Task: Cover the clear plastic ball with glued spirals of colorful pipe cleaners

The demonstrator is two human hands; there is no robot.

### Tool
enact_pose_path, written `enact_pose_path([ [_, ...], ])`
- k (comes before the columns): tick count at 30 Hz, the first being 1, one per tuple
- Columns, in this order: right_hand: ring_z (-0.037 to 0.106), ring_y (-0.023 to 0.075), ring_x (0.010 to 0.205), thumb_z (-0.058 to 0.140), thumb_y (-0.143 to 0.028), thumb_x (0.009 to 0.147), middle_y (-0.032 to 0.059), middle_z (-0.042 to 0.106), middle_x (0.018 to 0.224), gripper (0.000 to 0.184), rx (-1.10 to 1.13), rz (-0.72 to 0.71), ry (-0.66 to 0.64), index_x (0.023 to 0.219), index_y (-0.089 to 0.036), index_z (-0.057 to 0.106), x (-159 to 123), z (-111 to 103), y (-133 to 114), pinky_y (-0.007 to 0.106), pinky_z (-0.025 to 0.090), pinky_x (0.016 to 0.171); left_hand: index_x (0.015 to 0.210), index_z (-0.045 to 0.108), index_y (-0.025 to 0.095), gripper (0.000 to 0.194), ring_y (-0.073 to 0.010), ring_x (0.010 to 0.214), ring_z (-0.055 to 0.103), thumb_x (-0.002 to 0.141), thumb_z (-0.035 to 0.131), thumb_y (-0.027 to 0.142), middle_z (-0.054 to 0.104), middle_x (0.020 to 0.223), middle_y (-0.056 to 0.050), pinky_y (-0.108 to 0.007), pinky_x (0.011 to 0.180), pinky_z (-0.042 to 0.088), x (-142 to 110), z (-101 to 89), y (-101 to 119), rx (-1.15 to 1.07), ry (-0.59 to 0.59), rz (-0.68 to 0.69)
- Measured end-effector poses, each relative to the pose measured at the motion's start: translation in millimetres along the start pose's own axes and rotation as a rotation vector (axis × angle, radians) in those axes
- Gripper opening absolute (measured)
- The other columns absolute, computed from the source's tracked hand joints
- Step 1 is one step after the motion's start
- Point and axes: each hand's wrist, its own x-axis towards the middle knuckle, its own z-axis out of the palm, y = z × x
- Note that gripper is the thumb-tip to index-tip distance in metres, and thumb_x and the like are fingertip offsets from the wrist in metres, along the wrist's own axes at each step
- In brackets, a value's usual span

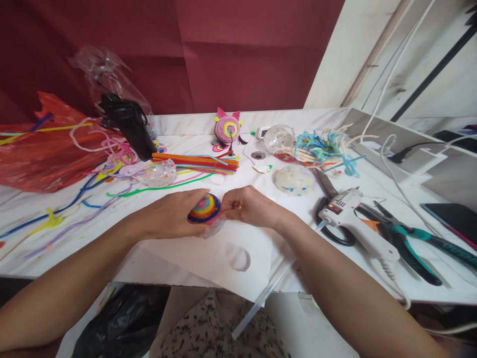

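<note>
My left hand [175, 211] curls round a dome wrapped in a rainbow spiral of pipe cleaners [204, 209], holding it against the white table [208, 258]. My right hand [248, 205] is closed in a pinch at the dome's right edge, fingertips touching it. A clear plastic rim shows just under the dome. Both hands rest over a sheet of white paper [227, 253] with a round hole cut in it.
A white glue gun [354, 221], scissors and teal pliers [410, 241] lie to the right. Clear half-domes [293, 180], a bundle of orange pipe cleaners [197, 162], a pink cat-eared figure [227, 129], loose pipe cleaners and a red bag [40, 154] crowd the back and left.
</note>
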Motion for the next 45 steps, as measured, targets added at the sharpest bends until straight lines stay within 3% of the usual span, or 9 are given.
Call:
enact_pose_path([
  [3, 0.058, 0.0119, 0.069, 0.079, -0.006, 0.087, -0.0034, 0.068, 0.073, 0.015, 0.031, 0.029, -0.014, 0.078, -0.017, 0.071, -1, -2, -1, 0.025, 0.042, 0.068, 0.110, 0.065, 0.029, 0.039, -0.0304, 0.085, 0.074, 0.088, 0.066, 0.061, 0.081, 0.103, -0.007, -0.040, 0.071, 0.055, 2, 6.2, -1, 0.078, -0.077, -0.005],
  [5, 0.060, 0.0128, 0.071, 0.079, -0.008, 0.087, -0.0019, 0.071, 0.075, 0.013, 0.059, 0.049, -0.023, 0.079, -0.017, 0.073, -2, -2, 0, 0.025, 0.044, 0.069, 0.112, 0.064, 0.028, 0.042, -0.0314, 0.089, 0.074, 0.091, 0.062, 0.064, 0.080, 0.106, -0.008, -0.041, 0.073, 0.054, 2, 8.1, -1, 0.076, -0.067, -0.013],
  [9, 0.061, 0.0136, 0.071, 0.081, -0.011, 0.086, -0.0004, 0.074, 0.076, 0.011, 0.147, 0.090, -0.023, 0.079, -0.017, 0.075, -2, -3, 2, 0.025, 0.046, 0.069, 0.116, 0.063, 0.026, 0.039, -0.0328, 0.103, 0.075, 0.091, 0.064, 0.056, 0.079, 0.119, -0.009, -0.042, 0.083, 0.055, 0, 10.3, -2, 0.013, -0.075, -0.034],
  [16, 0.060, 0.0128, 0.069, 0.081, -0.011, 0.083, -0.0010, 0.072, 0.073, 0.012, 0.279, 0.131, -0.009, 0.076, -0.017, 0.074, -1, -1, 6, 0.024, 0.047, 0.066, 0.120, 0.064, 0.028, 0.042, -0.0335, 0.110, 0.074, 0.088, 0.066, 0.055, 0.078, 0.127, -0.007, -0.044, 0.088, 0.056, -2, 20.8, -5, -0.119, -0.041, -0.075],
  [25, 0.058, 0.0117, 0.066, 0.081, -0.009, 0.079, -0.0027, 0.069, 0.069, 0.015, 0.344, 0.178, 0.010, 0.071, -0.017, 0.071, 1, 6, 10, 0.025, 0.046, 0.065, 0.118, 0.065, 0.028, 0.042, -0.0351, 0.113, 0.075, 0.083, 0.069, 0.051, 0.079, 0.127, -0.006, -0.042, 0.088, 0.057, -4, 26.5, -3, -0.148, 0.027, -0.109],
  [34, 0.056, 0.0117, 0.064, 0.083, -0.008, 0.076, -0.0046, 0.065, 0.066, 0.020, 0.344, 0.236, 0.056, 0.072, -0.018, 0.067, 3, 6, 5, 0.024, 0.043, 0.062, 0.113, 0.063, 0.027, 0.041, -0.0344, 0.109, 0.076, 0.085, 0.067, 0.057, 0.079, 0.122, -0.007, -0.045, 0.088, 0.058, -3, 26.6, -3, -0.161, 0.038, -0.093],
  [45, 0.059, 0.0118, 0.065, 0.083, 0.000, 0.078, -0.0052, 0.065, 0.067, 0.027, 0.296, 0.283, 0.104, 0.073, -0.019, 0.065, 5, 8, -2, 0.024, 0.045, 0.063, 0.127, 0.060, 0.031, 0.050, -0.0326, 0.108, 0.076, 0.082, 0.071, 0.050, 0.079, 0.125, -0.005, -0.045, 0.091, 0.059, -4, 33.1, -8, -0.164, 0.079, -0.100],
])
